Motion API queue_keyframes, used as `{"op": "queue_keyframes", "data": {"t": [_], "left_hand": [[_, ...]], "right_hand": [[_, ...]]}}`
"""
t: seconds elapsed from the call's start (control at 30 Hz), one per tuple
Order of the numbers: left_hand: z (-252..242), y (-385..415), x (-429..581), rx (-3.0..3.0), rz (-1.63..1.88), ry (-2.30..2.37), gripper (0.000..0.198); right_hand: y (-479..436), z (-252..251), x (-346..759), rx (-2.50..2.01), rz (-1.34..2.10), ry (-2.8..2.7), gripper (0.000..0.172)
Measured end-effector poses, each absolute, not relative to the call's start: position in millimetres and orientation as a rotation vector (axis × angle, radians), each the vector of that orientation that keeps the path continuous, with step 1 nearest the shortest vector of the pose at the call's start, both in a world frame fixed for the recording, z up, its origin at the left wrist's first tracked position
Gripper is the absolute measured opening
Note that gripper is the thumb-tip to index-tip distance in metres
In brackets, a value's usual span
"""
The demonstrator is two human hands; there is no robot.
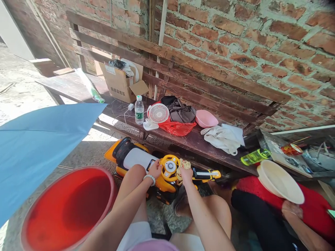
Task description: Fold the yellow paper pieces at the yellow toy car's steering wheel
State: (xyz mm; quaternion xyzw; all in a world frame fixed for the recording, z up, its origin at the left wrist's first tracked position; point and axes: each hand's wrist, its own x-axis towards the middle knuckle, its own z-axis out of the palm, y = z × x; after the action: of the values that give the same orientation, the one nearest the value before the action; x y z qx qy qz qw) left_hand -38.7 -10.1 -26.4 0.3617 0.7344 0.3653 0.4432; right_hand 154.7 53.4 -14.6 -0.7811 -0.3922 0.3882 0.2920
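Observation:
A yellow and black ride-on toy car (136, 158) lies on the ground in front of my knees. My left hand (155, 169), with a bead bracelet on the wrist, grips the car by its yellow steering wheel (169, 166). My right hand (185, 172) is closed on a pale, crumpled cloth or scrubber (183, 164) and presses it against the right side of the wheel.
A large red tub (66, 209) stands at lower left under a blue umbrella (39, 143). The wooden bench (193, 139) behind carries a cardboard box (120, 83), water bottle (139, 111), small fan (158, 113), red bag, pink bowl (206, 119) and white cloth. Another person in red at the right holds a cream basin (279, 181).

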Motion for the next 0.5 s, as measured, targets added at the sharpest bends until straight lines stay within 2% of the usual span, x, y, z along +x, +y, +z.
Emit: {"op": "queue_keyframes", "data": {"t": [0.1,0.2,0.33,0.5], "left_hand": [[-21,8,-44,0.950,0.762,1.843,0.052],[-16,19,-49,1.019,0.633,1.870,0.046],[-11,23,-52,1.126,0.492,1.902,0.030],[-7,17,-46,1.164,0.358,1.954,0.028]], "right_hand": [[65,1,152,-2.194,0.939,-1.425,0.034],[76,16,148,-2.240,0.869,-1.734,0.040],[87,30,138,-2.152,0.759,-2.079,0.046],[93,39,127,-2.003,0.664,-2.320,0.047]]}}
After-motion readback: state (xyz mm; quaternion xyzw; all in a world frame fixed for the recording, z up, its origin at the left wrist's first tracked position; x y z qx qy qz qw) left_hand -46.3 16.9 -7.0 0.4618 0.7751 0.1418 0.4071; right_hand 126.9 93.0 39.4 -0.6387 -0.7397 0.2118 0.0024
